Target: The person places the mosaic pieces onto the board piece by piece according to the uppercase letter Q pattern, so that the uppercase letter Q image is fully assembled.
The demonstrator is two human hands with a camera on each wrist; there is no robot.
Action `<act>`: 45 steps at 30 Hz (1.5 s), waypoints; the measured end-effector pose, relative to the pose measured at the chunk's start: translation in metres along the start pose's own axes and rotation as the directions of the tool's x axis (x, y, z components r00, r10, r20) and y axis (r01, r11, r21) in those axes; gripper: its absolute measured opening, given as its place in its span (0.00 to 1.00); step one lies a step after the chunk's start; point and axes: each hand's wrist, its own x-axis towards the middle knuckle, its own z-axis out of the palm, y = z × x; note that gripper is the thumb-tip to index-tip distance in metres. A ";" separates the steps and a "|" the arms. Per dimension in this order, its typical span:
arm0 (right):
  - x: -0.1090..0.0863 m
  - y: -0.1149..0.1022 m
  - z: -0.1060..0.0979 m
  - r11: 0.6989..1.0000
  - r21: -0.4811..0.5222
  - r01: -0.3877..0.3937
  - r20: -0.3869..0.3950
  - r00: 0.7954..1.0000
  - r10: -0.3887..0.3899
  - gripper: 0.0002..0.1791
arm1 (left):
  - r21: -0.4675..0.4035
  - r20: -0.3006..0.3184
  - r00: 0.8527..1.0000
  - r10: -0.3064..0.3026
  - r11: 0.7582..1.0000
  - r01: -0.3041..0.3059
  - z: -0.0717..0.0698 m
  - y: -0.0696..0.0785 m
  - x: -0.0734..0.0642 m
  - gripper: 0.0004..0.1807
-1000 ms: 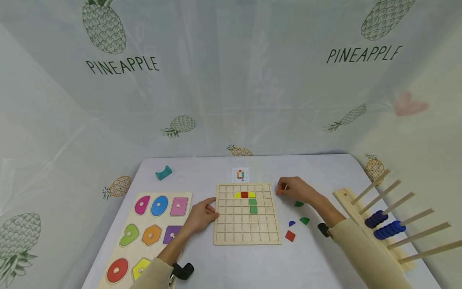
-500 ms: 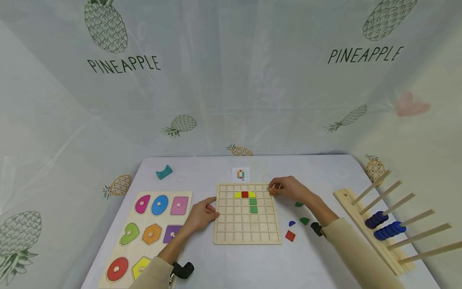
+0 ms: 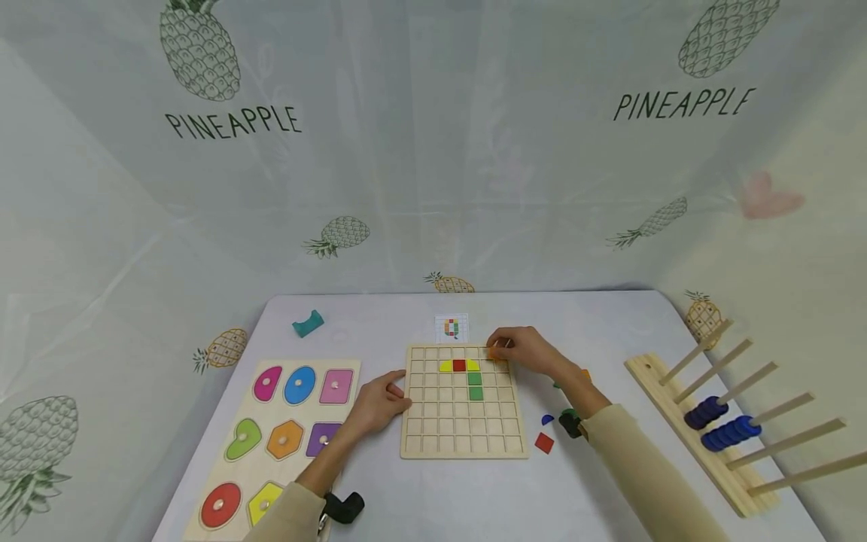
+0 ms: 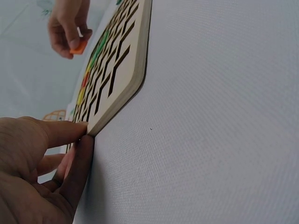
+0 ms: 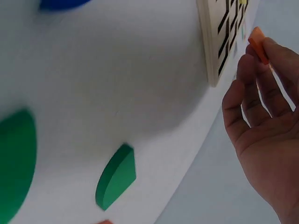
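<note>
A wooden grid board (image 3: pixel 440 425) lies mid-table, with yellow, red and green pieces set in its upper cells. My left hand (image 3: pixel 375 405) holds the board's left edge; in the left wrist view, thumb and finger meet that edge. Over the board's upper right cells, my right hand (image 3: pixel 531 348) pinches an orange piece (image 5: pixel 258 45) between thumb and fingertips. The piece looks raised above the board in the left wrist view. Just behind the board lies a small pattern card (image 3: pixel 451 327) with a coloured figure on a grid.
Right of the board lie a blue half-round piece (image 3: pixel 547 419), a red square (image 3: pixel 544 443) and green pieces (image 5: pixel 117 179), partly hidden by my right arm in the head view. A shape puzzle (image 3: pixel 233 459) stands left, a peg rack (image 3: pixel 704 436) right, a teal block (image 3: pixel 308 324) back left.
My right hand has moved left from the table beside the board to above its upper right cells, carrying the orange piece. My left hand stays at the board's left edge.
</note>
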 end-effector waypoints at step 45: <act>0.016 -0.057 0.069 0.986 -0.007 0.169 0.115 0.979 -0.167 0.08 | 0.015 -0.009 1.000 0.014 1.000 -0.014 -0.001 0.000 0.001 0.33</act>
